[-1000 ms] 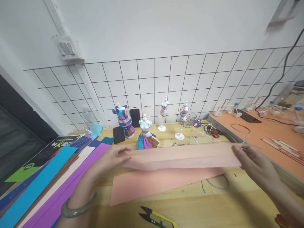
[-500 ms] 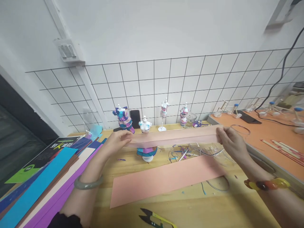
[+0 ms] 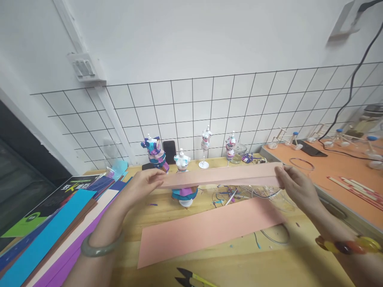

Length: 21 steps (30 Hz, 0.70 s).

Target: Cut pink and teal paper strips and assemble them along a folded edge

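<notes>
A long pale pink paper strip (image 3: 221, 175), folded lengthwise, is stretched level between my two hands above the table. My left hand (image 3: 146, 181) pinches its left end, and my right hand (image 3: 295, 181) pinches the right end. Behind the strip stands a small white mannequin (image 3: 181, 161) in a layered skirt of blue and purple; the strip hides its waist. Below, a wider salmon-pink sheet (image 3: 206, 231) lies flat on the wooden table (image 3: 245, 263). Yellow-handled thread snips (image 3: 191, 277) rest at the front edge of view, partly cut off.
Coloured paper strips (image 3: 56, 235) are stacked at left. More small mannequins (image 3: 154, 151) stand along the wall by a phone (image 3: 170, 152). Wire and scraps (image 3: 230, 195) lie behind the salmon sheet. An orange surface (image 3: 326, 171) at right holds small wheeled wooden frames (image 3: 285, 139).
The strip's lengthwise fold has narrowed, especially towards the left. My right hand has shifted slightly right and down, and both forearms sit a little lower. The view has tilted up slightly.
</notes>
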Each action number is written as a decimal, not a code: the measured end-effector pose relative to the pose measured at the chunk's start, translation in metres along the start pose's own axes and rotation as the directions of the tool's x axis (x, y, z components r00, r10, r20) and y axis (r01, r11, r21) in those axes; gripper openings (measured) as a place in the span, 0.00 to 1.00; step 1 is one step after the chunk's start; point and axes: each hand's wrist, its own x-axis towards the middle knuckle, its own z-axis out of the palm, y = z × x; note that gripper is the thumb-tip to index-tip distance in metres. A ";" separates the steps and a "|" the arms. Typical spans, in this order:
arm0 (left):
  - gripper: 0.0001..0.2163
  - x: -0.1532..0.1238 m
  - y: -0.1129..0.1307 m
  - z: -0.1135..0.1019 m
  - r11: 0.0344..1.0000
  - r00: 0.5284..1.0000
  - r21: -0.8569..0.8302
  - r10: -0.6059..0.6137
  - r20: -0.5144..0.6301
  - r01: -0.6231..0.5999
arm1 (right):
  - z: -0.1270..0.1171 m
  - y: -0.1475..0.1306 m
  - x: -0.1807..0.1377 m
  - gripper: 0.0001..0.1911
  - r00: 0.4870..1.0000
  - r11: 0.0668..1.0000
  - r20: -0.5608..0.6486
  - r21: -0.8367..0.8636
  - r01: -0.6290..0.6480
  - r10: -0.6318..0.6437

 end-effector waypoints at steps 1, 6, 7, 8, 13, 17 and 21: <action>0.13 -0.005 0.003 -0.002 1.000 1.000 -0.017 -0.022 0.020 0.022 | -0.005 -0.004 -0.005 0.19 1.000 1.000 -0.003 -0.006 -0.014 0.014; 0.15 -0.033 0.013 -0.006 0.989 0.983 -0.081 -0.107 0.152 0.120 | -0.034 -0.011 -0.032 0.19 0.992 0.988 -0.016 -0.085 -0.128 0.127; 0.15 -0.037 0.012 -0.004 0.987 0.978 -0.101 -0.106 0.182 0.126 | -0.038 -0.008 -0.037 0.19 0.990 0.985 0.001 -0.104 -0.141 0.142; 0.16 -0.040 0.009 -0.001 0.984 0.971 -0.120 -0.103 0.214 0.131 | -0.042 -0.003 -0.041 0.19 0.987 0.981 0.031 -0.121 -0.151 0.156; 0.21 -0.055 -0.019 0.033 0.971 0.910 -0.095 -0.170 0.378 0.221 | -0.037 0.038 -0.066 0.21 0.943 0.973 0.276 -0.186 -0.137 0.185; 0.22 -0.064 -0.039 0.068 0.966 0.853 -0.011 -0.223 0.472 0.259 | -0.018 0.069 -0.080 0.22 0.895 0.946 0.418 -0.323 -0.013 0.155; 0.23 -0.067 -0.048 0.089 0.950 0.846 0.025 -0.288 0.448 0.310 | -0.012 0.042 -0.092 0.21 0.962 0.921 0.270 -0.385 0.066 0.043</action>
